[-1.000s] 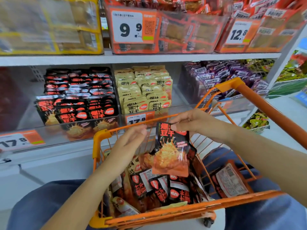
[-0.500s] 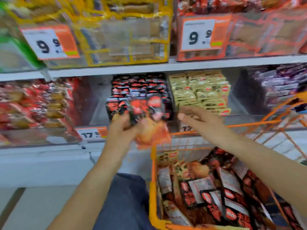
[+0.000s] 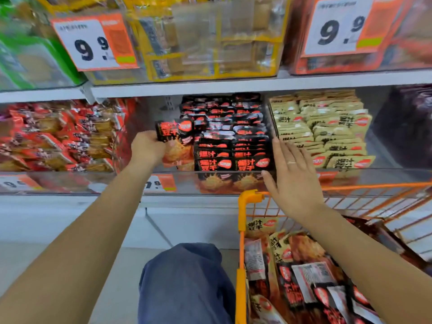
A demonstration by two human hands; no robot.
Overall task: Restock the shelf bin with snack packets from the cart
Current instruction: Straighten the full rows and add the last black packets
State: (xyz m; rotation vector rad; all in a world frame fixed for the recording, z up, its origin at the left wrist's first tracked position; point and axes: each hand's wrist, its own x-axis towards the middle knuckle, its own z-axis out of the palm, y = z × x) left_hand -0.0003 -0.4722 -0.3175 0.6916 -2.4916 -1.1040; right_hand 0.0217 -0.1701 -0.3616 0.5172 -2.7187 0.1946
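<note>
Shelving is facing the person | left hand (image 3: 147, 149) is gripping 1 black snack packet (image 3: 174, 132) at the shelf bin (image 3: 210, 183)'s left gap | right hand (image 3: 292, 176) is hovering splayed, empty, above the cart (image 3: 243, 230) | risk: packet is tilting, likely jamming against standing rows or toppling them.

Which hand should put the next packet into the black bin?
Left. The left hand already grips a black packet at that bin's left side. The right hand is open and empty, spread at the bin's right edge.
</note>
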